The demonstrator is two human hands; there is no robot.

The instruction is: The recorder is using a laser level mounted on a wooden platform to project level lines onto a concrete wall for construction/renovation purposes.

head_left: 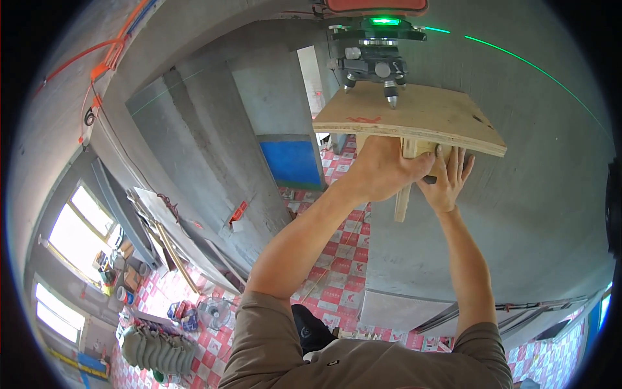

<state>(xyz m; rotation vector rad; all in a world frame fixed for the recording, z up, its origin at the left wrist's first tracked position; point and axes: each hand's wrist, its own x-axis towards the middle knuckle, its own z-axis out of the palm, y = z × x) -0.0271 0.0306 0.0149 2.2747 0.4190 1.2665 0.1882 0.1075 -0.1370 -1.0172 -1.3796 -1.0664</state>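
- Overhead, both arms go up to a plywood shelf [414,117] set against the grey concrete wall [538,214], with a wooden bracket [405,194] running down beneath it.
- Left hand [385,170] is wrapped around the top of the bracket just under the board, fingers closed on the wood.
- Right hand [447,181] lies flat, fingers spread, against the bracket and the wall beside it; something small and dark sits under the palm edge, can't tell what, and can't tell if that grip is closed on anything.
- Laser level [376,55] stands on the shelf on short pointed feet, green light lit on top, and a green laser line [538,65] runs across the wall to the right.
- Handling, judged: the plywood looks stiff and light and the bracket a plain rigid stick, so the load is mainly the level on top; the level looks top-heavy on those feet and likely to slide or tip if the board tilts.
- Best hold, judged: bracket right under the board, where the left hand is, plus a flat palm for steadying; board edges look rough.
- Below: red-and-white patterned floor [337,272], boards leaning on the far wall [175,227], a blue panel [291,162], bright windows [78,227] at left, a small fan [214,312] on the floor.
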